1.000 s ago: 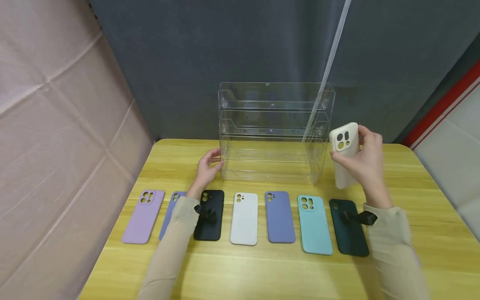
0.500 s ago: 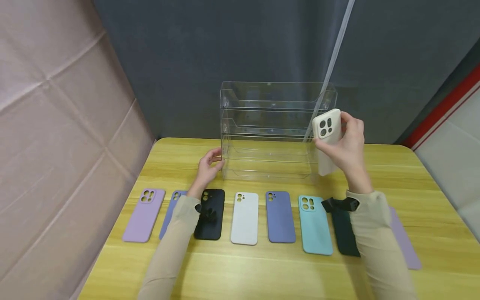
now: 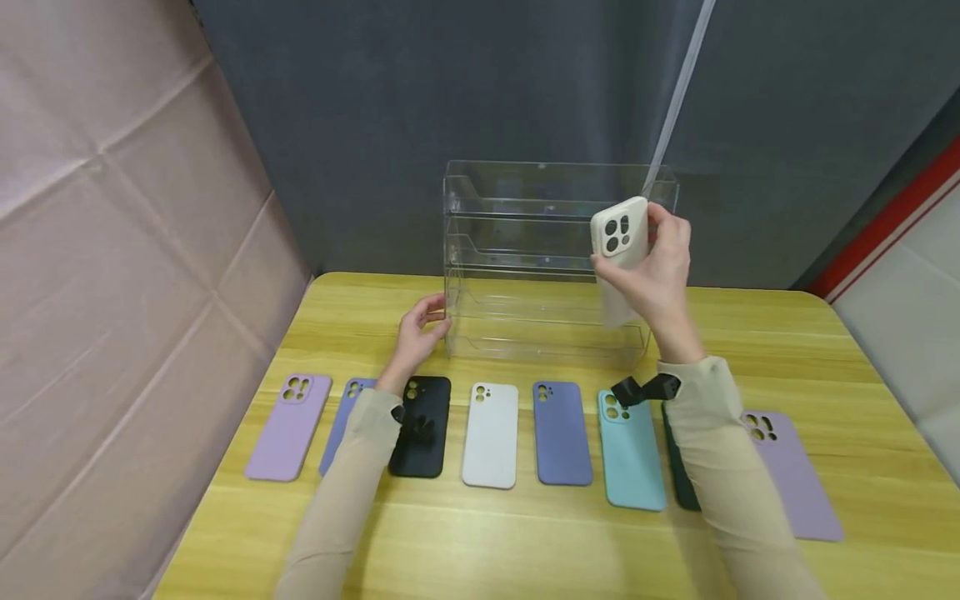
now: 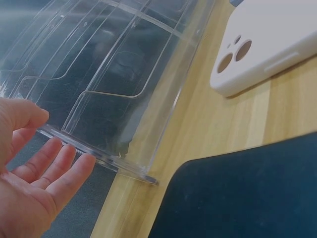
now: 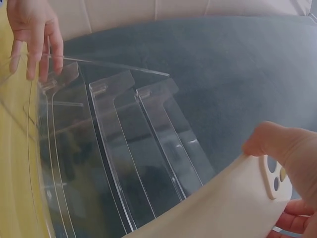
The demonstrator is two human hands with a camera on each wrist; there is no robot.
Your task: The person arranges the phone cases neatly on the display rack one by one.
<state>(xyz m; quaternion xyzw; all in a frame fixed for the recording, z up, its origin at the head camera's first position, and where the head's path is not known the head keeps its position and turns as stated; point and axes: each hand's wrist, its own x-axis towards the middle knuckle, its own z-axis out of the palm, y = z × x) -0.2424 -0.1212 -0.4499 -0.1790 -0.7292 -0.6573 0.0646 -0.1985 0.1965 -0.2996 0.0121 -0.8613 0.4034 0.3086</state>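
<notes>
A clear acrylic tiered rack (image 3: 540,342) stands at the back of the table. My left hand (image 3: 417,335) rests its fingertips against the rack's left side; in the left wrist view its fingers (image 4: 74,181) are only loosely bent. My right hand (image 3: 660,271) grips a cream phone case (image 3: 626,242) by its upper edges, thumb on one side and fingers on the other. The case is tilted, camera cutouts up, in front of the rack's right half and above the table. Seen from the right wrist, the case (image 5: 223,203) covers the rack's near end.
A row of phone cases lies along the table: lilac (image 3: 288,429), blue partly under my left arm (image 3: 348,408), black (image 3: 422,429), white (image 3: 490,437), purple-blue (image 3: 562,433), turquoise (image 3: 632,458), dark green mostly hidden (image 3: 681,479) and another lilac case (image 3: 802,483). A dark curtain (image 3: 375,125) hangs behind.
My right hand has carried the cream phone case leftward and up, from beside the rack to in front of its right part. My left hand has stayed at the rack's side.
</notes>
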